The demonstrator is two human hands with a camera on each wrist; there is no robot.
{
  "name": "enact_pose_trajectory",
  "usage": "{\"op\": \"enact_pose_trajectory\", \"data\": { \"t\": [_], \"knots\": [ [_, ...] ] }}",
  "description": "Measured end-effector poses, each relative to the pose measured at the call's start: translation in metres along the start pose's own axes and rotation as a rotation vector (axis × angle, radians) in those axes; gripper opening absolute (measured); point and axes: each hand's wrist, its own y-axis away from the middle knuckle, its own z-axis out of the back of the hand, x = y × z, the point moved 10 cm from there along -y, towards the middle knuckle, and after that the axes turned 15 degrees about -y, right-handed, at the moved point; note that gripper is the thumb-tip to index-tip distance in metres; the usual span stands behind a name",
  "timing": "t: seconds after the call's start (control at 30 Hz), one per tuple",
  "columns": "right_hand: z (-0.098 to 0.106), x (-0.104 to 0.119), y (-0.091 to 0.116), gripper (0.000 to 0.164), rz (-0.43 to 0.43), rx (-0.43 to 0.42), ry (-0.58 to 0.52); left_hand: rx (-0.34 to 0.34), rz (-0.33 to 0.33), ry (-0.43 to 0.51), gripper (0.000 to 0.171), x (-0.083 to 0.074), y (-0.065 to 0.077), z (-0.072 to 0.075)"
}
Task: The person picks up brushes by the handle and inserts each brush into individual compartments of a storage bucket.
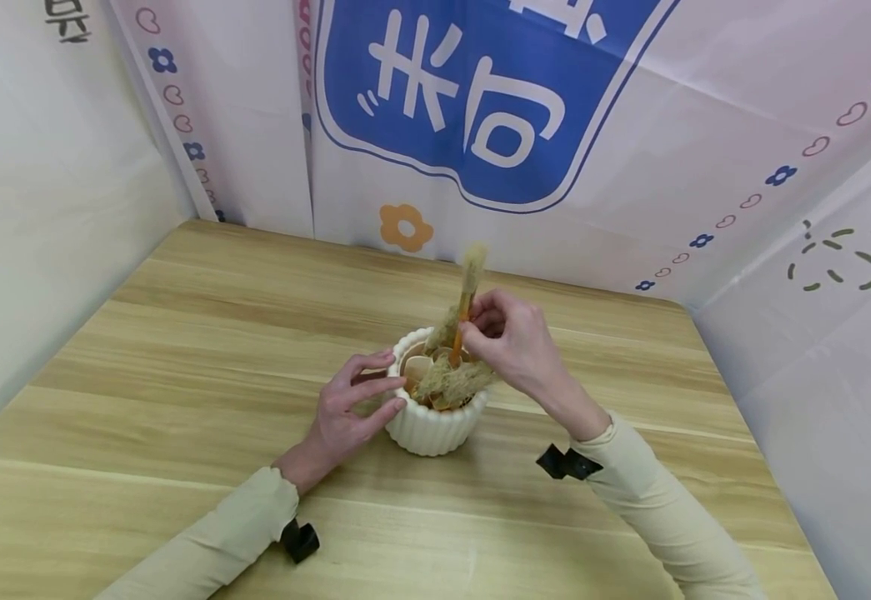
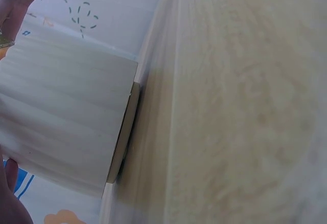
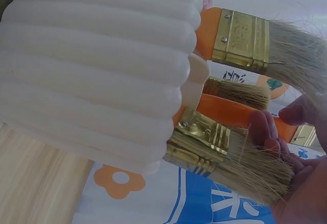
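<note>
A white ribbed pot [image 1: 435, 432] stands upright on the table with several paintbrushes in it, bristles up. My left hand [image 1: 345, 412] rests its extended fingers on the pot's left rim and side. With thumb and fingertips, my right hand [image 1: 518, 342] pinches the orange handle of a paintbrush [image 1: 462, 312], which points up above the rim. Its lower end is hidden inside the pot. In the right wrist view other paintbrushes [image 3: 242, 40] with brass ferrules and pale bristles lean out of the pot, close to the fingers.
The wooden table [image 1: 180, 358] extends around the pot. A printed cloth wall [image 1: 623, 167] closes off the back, with white panels left and right. Black wrist devices [image 1: 568, 462] sit by both beige sleeves.
</note>
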Motion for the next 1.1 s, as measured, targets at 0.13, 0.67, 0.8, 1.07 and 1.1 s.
{"op": "enact_pose_trajectory", "data": {
  "t": [0.13, 0.67, 0.8, 1.07, 1.1],
  "knots": [
    [0.000, -0.002, -0.001, 0.015, -0.012, -0.002, 0.010, 0.000, 0.002, 0.002, 0.022, 0.000, 0.000, 0.000],
    [0.002, 0.000, 0.000, 0.013, 0.013, -0.013, 0.008, -0.001, 0.001, 0.004, 0.022, -0.001, 0.000, 0.000],
    [0.009, -0.002, 0.000, 0.011, 0.004, -0.060, -0.095, 0.005, 0.005, 0.009, 0.022, 0.000, 0.000, -0.001],
    [0.034, -0.005, -0.003, 0.007, 0.039, -0.214, -0.285, 0.012, 0.011, 0.013, 0.022, 0.001, 0.001, -0.001],
    [0.037, -0.006, -0.004, 0.006, 0.043, -0.234, -0.300, 0.012, 0.010, 0.013, 0.022, 0.001, 0.001, -0.001]
  ]
}}
